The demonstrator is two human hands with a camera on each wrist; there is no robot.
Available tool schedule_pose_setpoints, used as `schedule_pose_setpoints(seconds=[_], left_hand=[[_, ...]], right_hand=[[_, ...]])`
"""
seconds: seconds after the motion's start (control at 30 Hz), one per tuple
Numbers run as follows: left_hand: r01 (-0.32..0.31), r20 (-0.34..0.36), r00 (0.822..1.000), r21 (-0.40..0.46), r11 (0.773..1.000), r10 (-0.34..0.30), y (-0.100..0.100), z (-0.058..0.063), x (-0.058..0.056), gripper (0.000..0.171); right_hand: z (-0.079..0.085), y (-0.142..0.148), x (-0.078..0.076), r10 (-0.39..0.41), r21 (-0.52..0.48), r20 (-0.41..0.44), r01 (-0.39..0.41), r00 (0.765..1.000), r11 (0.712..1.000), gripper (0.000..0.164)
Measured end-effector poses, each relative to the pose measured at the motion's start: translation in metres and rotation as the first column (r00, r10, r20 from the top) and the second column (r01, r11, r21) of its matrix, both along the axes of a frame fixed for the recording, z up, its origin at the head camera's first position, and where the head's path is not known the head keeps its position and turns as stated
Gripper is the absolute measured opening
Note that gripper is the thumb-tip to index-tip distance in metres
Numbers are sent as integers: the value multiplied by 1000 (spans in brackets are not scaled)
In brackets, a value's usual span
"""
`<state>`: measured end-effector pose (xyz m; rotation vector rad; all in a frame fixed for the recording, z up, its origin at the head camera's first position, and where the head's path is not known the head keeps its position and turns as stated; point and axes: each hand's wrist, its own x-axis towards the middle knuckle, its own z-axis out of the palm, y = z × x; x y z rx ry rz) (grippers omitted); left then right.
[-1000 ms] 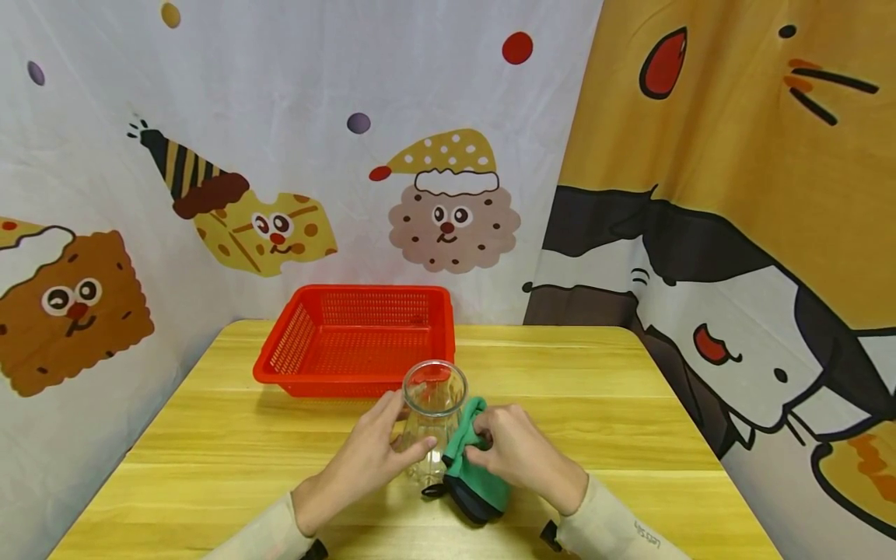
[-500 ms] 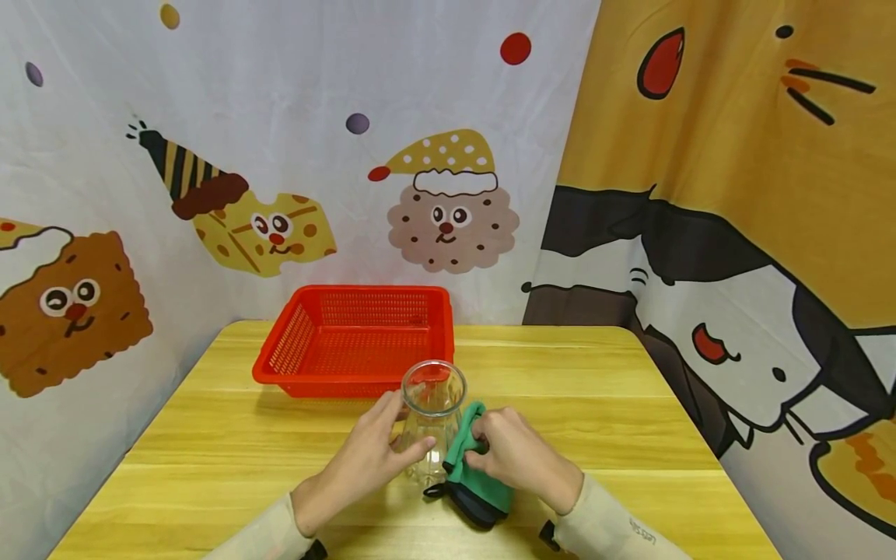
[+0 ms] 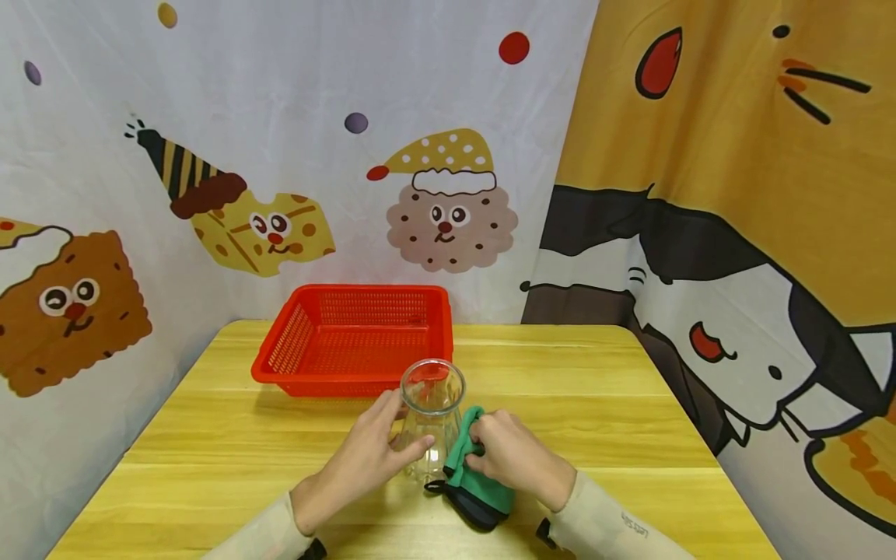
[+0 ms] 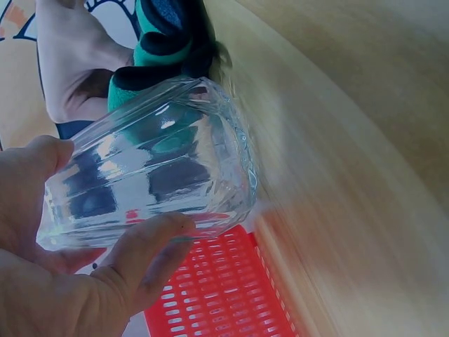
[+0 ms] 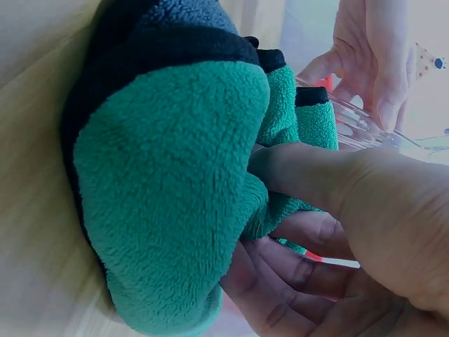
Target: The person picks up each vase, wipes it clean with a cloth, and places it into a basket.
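A clear, faceted glass vase (image 3: 428, 435) with a wide round rim stands upright on the table, mid-front in the head view. My left hand (image 3: 374, 447) holds its left side; in the left wrist view the thumb and fingers (image 4: 158, 235) curve about the glass. To the right, my right hand (image 3: 514, 455) pinches a bunched green cloth (image 3: 483, 486) with dark edging and a small black loop (image 3: 435, 487). The cloth's folded upper part lies against the vase's right side, while its lower part hangs down near the tabletop. In the right wrist view, the right fingertips are partly hidden in the cloth's folds (image 5: 263, 203).
Behind the vase, a red perforated plastic basket (image 3: 364, 383) sits at the back left of the wooden table (image 3: 574, 389), close behind the left fingers. A printed curtain (image 3: 434, 70) hangs beyond the table's back edge and at both sides.
My right hand and the cloth have slid slightly down along the vase's side, toward the front of the table. My left hand and the vase have stayed in place.
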<state>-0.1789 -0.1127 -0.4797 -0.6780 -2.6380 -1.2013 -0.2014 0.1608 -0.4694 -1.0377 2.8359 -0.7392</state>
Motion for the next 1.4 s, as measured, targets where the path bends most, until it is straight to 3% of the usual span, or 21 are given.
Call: schedule_pose_setpoints(seconds=[0.4, 0.8, 0.93, 1.13, 1.4], left_hand=[[-12, 16, 1000, 1, 1000, 12, 0, 0, -1, 71], [-17, 31, 999, 13, 1000, 16, -2, 2, -2, 73], [-22, 38, 999, 17, 1000, 21, -1, 1, -1, 74], [-23, 30, 999, 15, 1000, 23, -1, 2, -2, 73], [-10, 13, 1000, 16, 1000, 9, -1, 2, 0, 70]], right_hand=[[-7, -3, -3, 8, 24, 23, -9, 1000, 1000, 26], [-5, -3, -6, 12, 20, 6, -13, 1000, 1000, 33], [-7, -1, -4, -15, 6, 27, 15, 1000, 1000, 35], [-9, 0, 2, -57, -19, 15, 57, 998, 998, 20], [-14, -1, 7, -105, -52, -3, 105, 994, 993, 33]])
